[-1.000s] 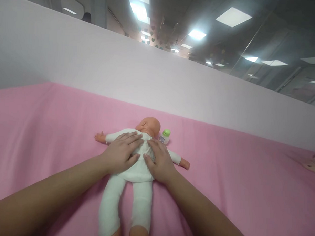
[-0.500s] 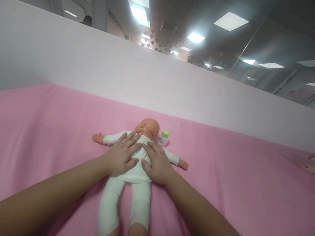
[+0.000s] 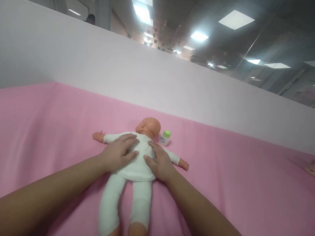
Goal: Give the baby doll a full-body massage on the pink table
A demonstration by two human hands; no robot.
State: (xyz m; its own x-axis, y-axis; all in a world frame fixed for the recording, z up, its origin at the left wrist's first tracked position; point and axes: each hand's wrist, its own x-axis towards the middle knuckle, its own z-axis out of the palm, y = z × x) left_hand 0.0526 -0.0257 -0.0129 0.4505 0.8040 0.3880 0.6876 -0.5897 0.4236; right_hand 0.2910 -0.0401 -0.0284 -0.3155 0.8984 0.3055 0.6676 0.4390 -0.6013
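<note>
A baby doll point(image 3: 139, 169) in a white cloth suit lies face down, arms stretched out to both sides and head turned to the left. My left hand point(image 3: 120, 151) rests on the left side of its back, palm down, fingers extended. On the right side of the back lies my right hand point(image 3: 159, 162), also flat, with its thumb apart from the fingers. White cloth shows between the two hands. Close to the doll's head stands a small clear bottle point(image 3: 164, 138) with a green cap, touched by neither hand.
Pink cloth point(image 3: 222, 178) covers the surface under the doll. A low white wall point(image 3: 118, 68) runs along the back. Part of another doll's head point(image 3: 314, 167) shows at the right edge. Beyond the wall are glass and ceiling lights.
My hands have moved apart, outward toward the doll's sides, so more of its back shows between them. The doll and the bottle stay in place; the view has shifted slightly.
</note>
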